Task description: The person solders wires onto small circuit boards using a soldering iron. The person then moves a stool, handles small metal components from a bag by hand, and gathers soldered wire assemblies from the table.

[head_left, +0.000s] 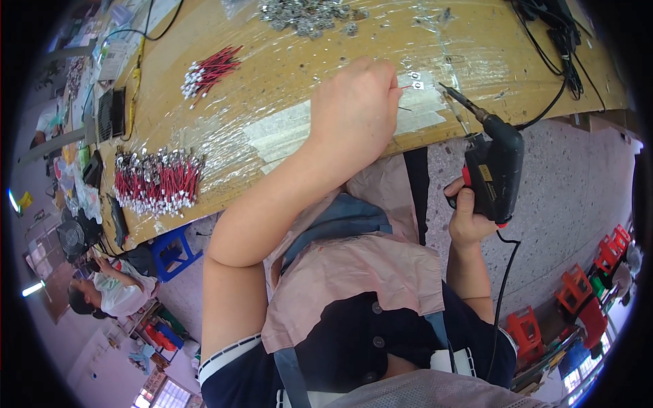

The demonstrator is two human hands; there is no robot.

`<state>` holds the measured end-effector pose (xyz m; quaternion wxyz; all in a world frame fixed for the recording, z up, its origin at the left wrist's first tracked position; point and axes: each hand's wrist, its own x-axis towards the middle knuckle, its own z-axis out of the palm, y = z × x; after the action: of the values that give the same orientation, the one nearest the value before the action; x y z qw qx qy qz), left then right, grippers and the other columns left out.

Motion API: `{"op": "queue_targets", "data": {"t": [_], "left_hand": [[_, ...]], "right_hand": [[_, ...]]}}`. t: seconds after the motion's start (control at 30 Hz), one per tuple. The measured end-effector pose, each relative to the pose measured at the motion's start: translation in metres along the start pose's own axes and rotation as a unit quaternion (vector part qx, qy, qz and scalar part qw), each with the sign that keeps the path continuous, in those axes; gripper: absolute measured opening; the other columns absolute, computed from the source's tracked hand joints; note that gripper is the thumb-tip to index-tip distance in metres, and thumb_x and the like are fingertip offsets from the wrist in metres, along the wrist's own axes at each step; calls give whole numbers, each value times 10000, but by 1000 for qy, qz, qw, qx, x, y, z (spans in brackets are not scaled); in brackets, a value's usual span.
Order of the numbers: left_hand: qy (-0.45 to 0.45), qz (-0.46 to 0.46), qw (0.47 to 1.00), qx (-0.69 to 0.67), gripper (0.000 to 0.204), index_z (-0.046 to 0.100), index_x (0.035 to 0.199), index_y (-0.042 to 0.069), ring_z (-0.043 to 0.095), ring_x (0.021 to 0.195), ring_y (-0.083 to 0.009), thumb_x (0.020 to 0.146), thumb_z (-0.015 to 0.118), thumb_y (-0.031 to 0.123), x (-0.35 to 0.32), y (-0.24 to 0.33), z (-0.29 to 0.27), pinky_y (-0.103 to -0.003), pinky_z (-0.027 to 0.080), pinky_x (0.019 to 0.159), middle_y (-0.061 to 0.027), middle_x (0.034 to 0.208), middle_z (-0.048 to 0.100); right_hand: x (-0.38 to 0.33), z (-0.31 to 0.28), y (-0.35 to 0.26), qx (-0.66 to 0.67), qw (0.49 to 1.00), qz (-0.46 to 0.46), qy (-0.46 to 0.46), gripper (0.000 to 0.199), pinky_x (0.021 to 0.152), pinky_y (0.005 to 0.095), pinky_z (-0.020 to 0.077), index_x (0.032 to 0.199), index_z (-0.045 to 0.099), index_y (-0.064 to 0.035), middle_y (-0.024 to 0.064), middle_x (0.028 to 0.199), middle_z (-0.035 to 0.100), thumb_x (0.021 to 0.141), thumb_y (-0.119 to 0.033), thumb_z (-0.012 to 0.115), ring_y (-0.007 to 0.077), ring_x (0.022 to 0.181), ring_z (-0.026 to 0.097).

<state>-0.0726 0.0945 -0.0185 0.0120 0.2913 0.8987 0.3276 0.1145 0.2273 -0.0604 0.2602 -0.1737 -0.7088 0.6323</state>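
head view: the left hand [354, 112] reaches out over the tabletop [476, 47], its grip pinched on a thin red wire [407, 87] whose end lies at a small white metal terminal [417, 86] on a strip of pale tape [286, 132]; a second small terminal [414, 75] sits just beyond it. the right hand [469, 214] is clenched round the pistol handle of a black soldering gun [495, 170], held off the tabletop edge with its thin tip [452, 93] pointing at the terminals, near but not yet touching. a black cord [502, 285] hangs from the handle.

to do this joint well, i judge the wire end should stay pressed flat and steady on the terminal, fingers back from the tip, and the tip should meet wire and metal together, briefly.

on the left of the tabletop lie a big bundle of red wires [158, 182] with metal ends and a smaller bundle [209, 70] further up; a heap of loose metal parts [309, 15] lies at the far edge, and black cables [561, 41] at the right. the tabletop is wrapped in clear glossy film. no readable label shows; a small yellow sticker [485, 173] sits on the gun body. red stools [575, 289] stand on the floor at right, a blue stool [173, 251] at left.
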Motion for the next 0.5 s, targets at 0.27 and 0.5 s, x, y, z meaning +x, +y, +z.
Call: {"op": "queue_targets", "data": {"t": [0.27,0.5], "left_hand": [[39,-63,992,-99,82,621,780,-3,586,642,-201,775,664,67,-47,-18,-51,-298,467,603,-108,696,599],[139,-282,948,35,109,640,790,16,559,664,-213,733,717,69,-147,-84,-140,-318,449,645,-83,733,604]], "right_hand": [[-2,6,0,-23,998,-41,34,177,580,280,467,1031,511,58,84,702,586,878,-26,541,151,617,558],[1,7,3,-44,997,-63,4,224,582,275,441,1041,509,57,75,677,580,900,-104,576,149,603,542]]}}
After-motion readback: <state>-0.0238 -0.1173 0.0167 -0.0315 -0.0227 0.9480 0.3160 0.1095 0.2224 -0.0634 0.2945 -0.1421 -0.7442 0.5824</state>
